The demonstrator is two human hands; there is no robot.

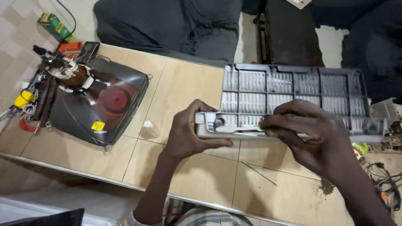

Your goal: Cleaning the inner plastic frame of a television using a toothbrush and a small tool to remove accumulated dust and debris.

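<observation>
A tan table [192,83] carries a picture tube [98,102] and a grey plastic housing [293,92]

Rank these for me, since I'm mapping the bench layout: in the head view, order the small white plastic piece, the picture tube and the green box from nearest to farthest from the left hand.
Measured from the left hand:
1. Small white plastic piece, on the table just left of it.
2. Picture tube, face down further left.
3. Green box, on the floor at the far upper left corner.
</observation>
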